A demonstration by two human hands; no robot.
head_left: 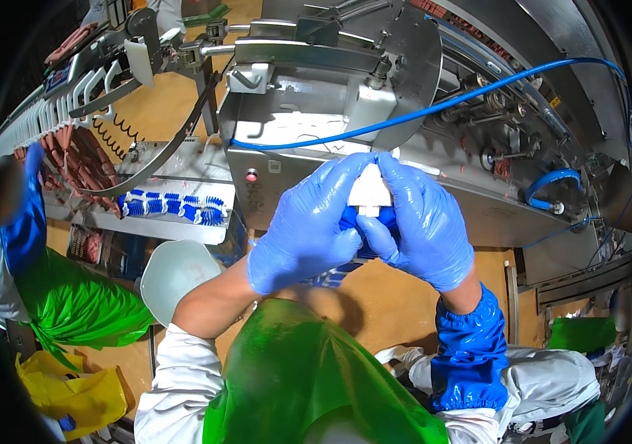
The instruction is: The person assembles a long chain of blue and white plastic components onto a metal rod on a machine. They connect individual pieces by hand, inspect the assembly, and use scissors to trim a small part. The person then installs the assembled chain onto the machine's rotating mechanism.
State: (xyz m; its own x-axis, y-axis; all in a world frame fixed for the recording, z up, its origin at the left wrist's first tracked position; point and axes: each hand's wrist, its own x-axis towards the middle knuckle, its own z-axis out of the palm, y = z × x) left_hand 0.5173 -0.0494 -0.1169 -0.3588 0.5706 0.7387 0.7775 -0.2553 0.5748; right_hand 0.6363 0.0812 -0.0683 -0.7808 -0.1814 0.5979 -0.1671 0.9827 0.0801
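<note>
Stainless-steel processing machinery (330, 96) fills the background, crossed by a blue hose (434, 111), above a tan floor. A small white plastic part (369, 194) with a blue piece beneath it is held up in front of the machine, pinched between both blue-gloved hands. The left hand (308, 229) is closed around its left side, the right hand (419, 222) around its right. The part appears not yet fitted anywhere. Blue-and-white parts (171, 205) are laid out on a metal surface (153, 226) at left; sausages (79, 159) are seen beyond.
</note>
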